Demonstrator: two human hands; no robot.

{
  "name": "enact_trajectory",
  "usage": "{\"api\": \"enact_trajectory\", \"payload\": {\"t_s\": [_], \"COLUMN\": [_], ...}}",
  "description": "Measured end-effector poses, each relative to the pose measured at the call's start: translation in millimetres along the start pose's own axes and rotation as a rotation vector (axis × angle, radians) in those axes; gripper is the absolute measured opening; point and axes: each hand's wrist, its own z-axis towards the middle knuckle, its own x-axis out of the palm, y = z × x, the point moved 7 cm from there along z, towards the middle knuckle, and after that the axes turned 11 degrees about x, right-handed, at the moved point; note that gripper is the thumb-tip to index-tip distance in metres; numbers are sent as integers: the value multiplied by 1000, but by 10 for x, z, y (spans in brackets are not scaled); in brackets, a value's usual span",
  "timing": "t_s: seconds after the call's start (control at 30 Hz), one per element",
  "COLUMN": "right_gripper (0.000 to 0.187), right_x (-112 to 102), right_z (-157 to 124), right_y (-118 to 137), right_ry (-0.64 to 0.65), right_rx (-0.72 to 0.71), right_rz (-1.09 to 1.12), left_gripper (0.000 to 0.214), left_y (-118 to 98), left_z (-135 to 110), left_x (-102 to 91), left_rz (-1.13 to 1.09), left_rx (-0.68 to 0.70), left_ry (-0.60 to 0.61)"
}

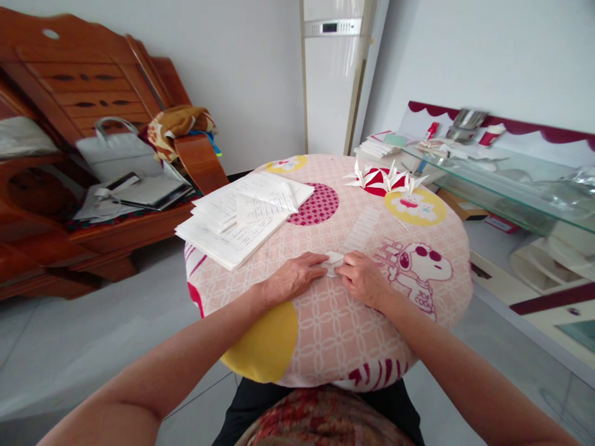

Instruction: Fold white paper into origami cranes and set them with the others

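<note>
A small folded piece of white paper (333, 262) lies on the round table's patterned cloth (320, 334), between my two hands. My left hand (297, 272) presses its left edge with the fingers held together. From the other side, my right hand (361, 276) pinches the paper's right edge, fingers curled in. The fingers cover parts of both edges. Just beyond the right hand lies a ruled paper strip (362, 228). Several folded paper cranes (385, 179) stand in a row at the table's far right.
A stack of written sheets (242, 241) covers the table's left. A wooden bench (93, 80) holding a grey bag (118, 148) stands left. A glass shelf (511, 179) with containers runs along the right, close to the table. An air conditioner (331, 80) stands behind.
</note>
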Motion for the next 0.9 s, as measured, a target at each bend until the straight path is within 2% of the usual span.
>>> {"api": "enact_trajectory", "payload": {"t_s": [0.27,0.47,0.53,0.63,0.77,0.9], "right_gripper": [21,21,21,20,13,13], "right_x": [-8,-16,-23,-40,-65,-73], "right_z": [-7,-10,-16,-24,-24,-7], "right_y": [5,-17,-31,-35,-24,-24], "right_ry": [-6,-33,-63,-90,-84,-108], "right_rx": [-10,2,3,-7,-9,-5], "right_rz": [-1,50,69,81,97,82], "left_gripper": [25,22,23,33,16,19], "left_y": [54,144,136,70,8,-10], "left_z": [-103,-112,-51,71,154,171], "left_x": [-65,-132,-154,-136,-54,22], "left_rz": [-168,-270,-233,-111,7,100], "left_rx": [-19,-78,-91,-34,59,71], "left_ry": [28,-86,-93,-31,40,56]}}
